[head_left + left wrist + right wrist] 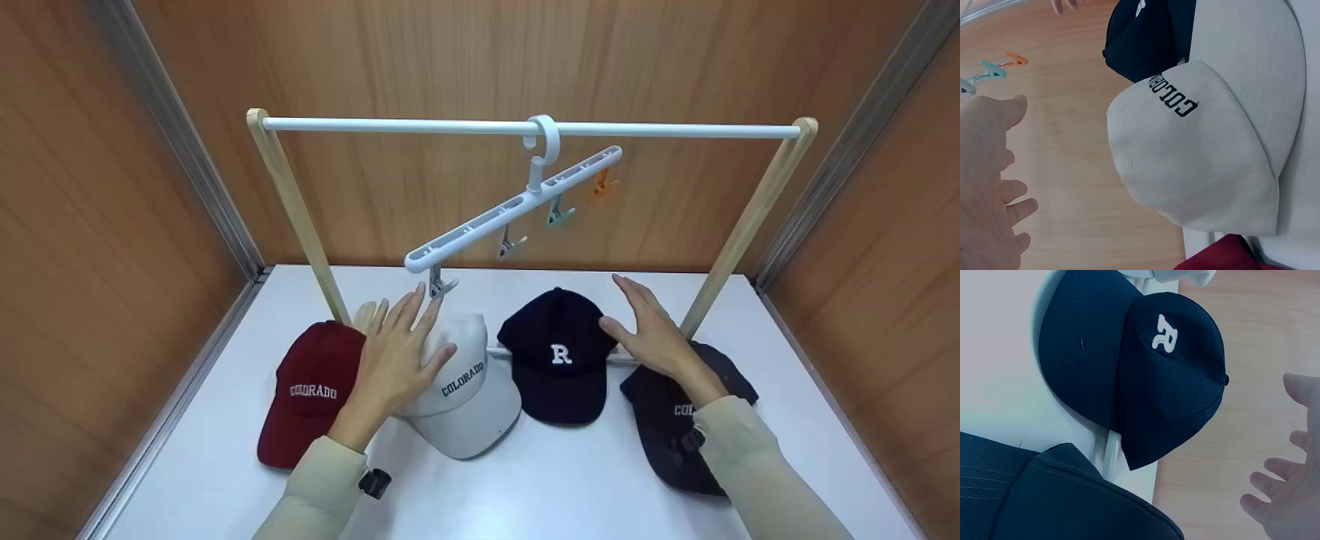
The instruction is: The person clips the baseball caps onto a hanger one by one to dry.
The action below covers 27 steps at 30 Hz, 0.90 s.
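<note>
My left hand (400, 352) is held above the white cap (469, 397) lettered COLORADO, its fingers spread and nothing in them. Between the navy cap (559, 360) with a white R and the black cap (679, 427), my right hand (651, 330) hovers, also spread and holding nothing. A dark red cap (311, 390) lies left of the left hand. Over the caps hangs a white clip hanger (517, 210), turned at a slant, with several clips below it. Its nearest grey clip (439, 283) is by the left fingertips; whether they touch I cannot tell.
A rack with a white rail (420, 126) and wooden legs (300, 214) stands on the white table (202, 450). Wood-grain panels (405, 60) enclose the back and both sides. An orange clip (602, 182) hangs at the hanger's far end.
</note>
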{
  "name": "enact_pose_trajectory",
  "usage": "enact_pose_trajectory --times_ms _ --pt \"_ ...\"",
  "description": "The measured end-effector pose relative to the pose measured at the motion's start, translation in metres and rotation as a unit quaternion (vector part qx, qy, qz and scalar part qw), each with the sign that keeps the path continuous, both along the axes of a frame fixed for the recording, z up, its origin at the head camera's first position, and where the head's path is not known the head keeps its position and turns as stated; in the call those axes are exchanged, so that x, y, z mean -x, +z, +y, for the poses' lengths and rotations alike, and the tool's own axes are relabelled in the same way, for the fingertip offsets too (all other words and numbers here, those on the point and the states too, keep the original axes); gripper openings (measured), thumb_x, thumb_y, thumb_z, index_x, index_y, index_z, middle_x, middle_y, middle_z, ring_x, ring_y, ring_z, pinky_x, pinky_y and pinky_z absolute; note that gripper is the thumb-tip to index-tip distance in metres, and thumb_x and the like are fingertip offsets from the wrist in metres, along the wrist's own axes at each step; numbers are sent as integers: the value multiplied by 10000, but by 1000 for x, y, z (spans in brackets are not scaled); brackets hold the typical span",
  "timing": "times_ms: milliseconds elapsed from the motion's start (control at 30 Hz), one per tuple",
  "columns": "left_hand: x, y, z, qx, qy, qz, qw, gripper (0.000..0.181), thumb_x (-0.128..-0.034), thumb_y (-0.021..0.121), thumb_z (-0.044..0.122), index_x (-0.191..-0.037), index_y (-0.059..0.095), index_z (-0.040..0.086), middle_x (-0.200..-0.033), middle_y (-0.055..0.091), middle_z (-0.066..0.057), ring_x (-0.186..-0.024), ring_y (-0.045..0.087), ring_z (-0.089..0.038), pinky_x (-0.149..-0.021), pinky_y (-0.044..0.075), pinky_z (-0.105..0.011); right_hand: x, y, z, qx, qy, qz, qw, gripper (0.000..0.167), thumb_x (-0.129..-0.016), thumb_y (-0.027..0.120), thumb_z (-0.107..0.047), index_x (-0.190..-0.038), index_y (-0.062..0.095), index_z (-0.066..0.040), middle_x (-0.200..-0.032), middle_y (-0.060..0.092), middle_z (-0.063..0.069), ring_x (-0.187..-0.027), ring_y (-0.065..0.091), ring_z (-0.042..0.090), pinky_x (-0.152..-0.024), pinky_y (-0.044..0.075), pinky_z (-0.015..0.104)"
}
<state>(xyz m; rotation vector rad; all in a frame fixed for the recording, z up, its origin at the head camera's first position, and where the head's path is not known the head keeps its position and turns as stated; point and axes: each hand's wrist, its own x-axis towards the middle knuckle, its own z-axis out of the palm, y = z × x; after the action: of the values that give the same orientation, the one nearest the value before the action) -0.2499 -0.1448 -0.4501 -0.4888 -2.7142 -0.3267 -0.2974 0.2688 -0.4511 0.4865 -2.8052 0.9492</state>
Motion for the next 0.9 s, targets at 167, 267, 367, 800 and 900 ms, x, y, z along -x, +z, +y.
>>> enact_pose_trajectory --times_ms 167,267,367,800,900 --pt "5 -3 9 -231 -129 -165 9995 758 -1052 558 553 -1675 341 178 -1745 279 -122 -1585 304 -348 -1309 132 -562 6 -1 -1 -32 -25 -79 10000 783 -1081 599 -442 -1706 216 -164 -1736 217 205 -1594 215 447 -1242 231 674" --pt "8 -4 13 -332 -151 -244 9990 761 -1059 558 546 -1688 306 201 -1723 323 -141 -1576 320 -354 -1310 136 -555 10 -3 -2 40 3 -70 10000 770 -1082 600 -439 -1702 234 -167 -1731 236 197 -1592 225 438 -1245 226 669" --pt "10 -4 16 -394 -152 -300 9987 773 -1058 567 539 -1699 270 225 -1697 369 -161 -1567 336 -361 -1311 138 -547 14 -5 -3 146 44 -44 9999 751 -1082 604 -418 -1696 254 -162 -1720 263 198 -1588 239 431 -1250 222 660" --pt "14 -6 26 -754 -363 -372 9958 766 -1070 563 522 -1705 247 232 -1662 425 -151 -1551 366 -356 -1310 157 -534 31 -16 -11 351 171 -12 9992 721 -1075 641 -345 -1674 309 -120 -1689 337 207 -1566 291 432 -1251 235 643" --pt "11 -2 26 -786 -393 -499 9949 762 -1073 556 522 -1706 242 236 -1663 424 -149 -1551 367 -354 -1312 154 -523 30 -14 -17 381 221 -192 9988 724 -1076 643 -331 -1679 298 -126 -1693 329 204 -1569 283 432 -1254 225 644"
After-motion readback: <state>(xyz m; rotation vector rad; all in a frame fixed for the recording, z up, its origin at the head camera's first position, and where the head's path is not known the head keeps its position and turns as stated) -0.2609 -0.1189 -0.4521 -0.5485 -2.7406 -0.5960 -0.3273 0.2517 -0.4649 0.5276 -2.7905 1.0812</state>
